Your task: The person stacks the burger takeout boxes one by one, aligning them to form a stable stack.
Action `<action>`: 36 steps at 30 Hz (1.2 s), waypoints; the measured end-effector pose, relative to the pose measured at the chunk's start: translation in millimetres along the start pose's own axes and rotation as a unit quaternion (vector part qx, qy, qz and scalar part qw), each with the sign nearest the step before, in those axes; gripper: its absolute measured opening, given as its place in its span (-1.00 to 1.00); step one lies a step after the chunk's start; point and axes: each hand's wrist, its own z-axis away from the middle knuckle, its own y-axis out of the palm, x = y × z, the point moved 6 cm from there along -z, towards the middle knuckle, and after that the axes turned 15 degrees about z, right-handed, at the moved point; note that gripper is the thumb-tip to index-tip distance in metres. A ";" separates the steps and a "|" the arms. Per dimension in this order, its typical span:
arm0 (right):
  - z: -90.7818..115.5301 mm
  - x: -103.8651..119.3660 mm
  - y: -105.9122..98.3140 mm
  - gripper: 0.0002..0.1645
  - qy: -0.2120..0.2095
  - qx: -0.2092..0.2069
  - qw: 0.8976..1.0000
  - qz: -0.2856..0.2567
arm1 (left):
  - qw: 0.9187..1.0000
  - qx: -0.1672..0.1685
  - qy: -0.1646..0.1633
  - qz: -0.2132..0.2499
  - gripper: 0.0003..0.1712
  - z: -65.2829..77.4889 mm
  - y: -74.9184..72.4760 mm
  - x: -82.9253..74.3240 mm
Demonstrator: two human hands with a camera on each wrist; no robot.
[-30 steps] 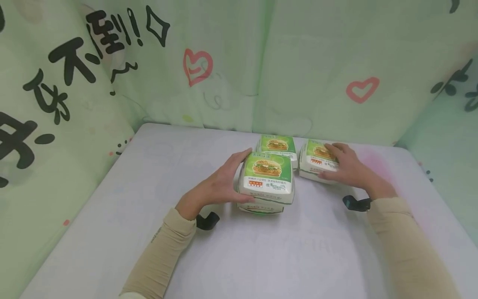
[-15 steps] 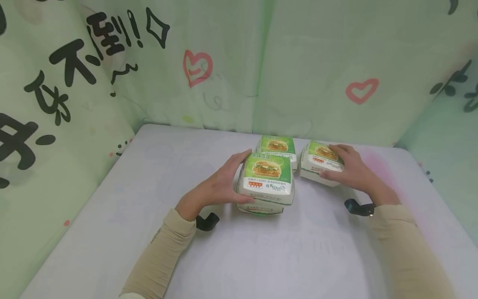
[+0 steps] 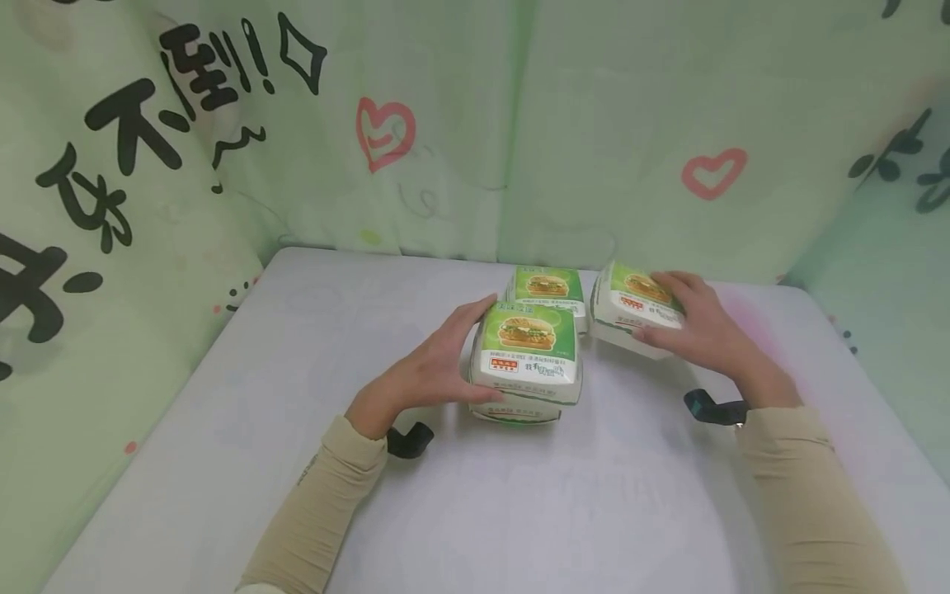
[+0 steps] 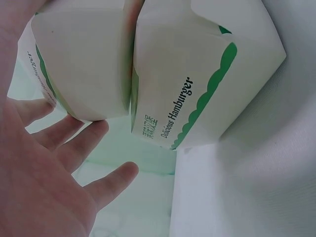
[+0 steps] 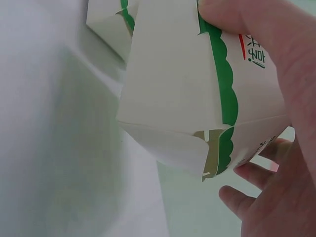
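Observation:
Two green-and-white hamburger boxes are stacked near the middle of the table. My left hand [image 3: 430, 367] holds the upper hamburger box [image 3: 525, 351] by its left side, thumb in front and fingers behind. Beneath it is the lower hamburger box [image 3: 519, 408], whose printed side [image 4: 182, 94] shows in the left wrist view. To the right, my right hand [image 3: 698, 326] grips another hamburger box [image 3: 627, 309], which is tilted and raised off the table. The right wrist view shows the thumb on this box's white side [image 5: 168, 79] and the fingers around its far side.
Another hamburger box [image 3: 549, 285] stands behind the stack, partly hidden by it. The white table [image 3: 594, 495] reaches back to a pale green curtain [image 3: 609, 107] with drawn hearts and black lettering.
My right hand has lifted its hamburger box from the table and tilted it. My left hand stays at the stack, and the view has shifted slightly.

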 end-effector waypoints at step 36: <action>16.5 60.9 -55.9 0.10 -0.069 -0.060 0.995 0.031 | 1.000 0.001 -0.006 0.008 0.41 0.1 -0.7 1.8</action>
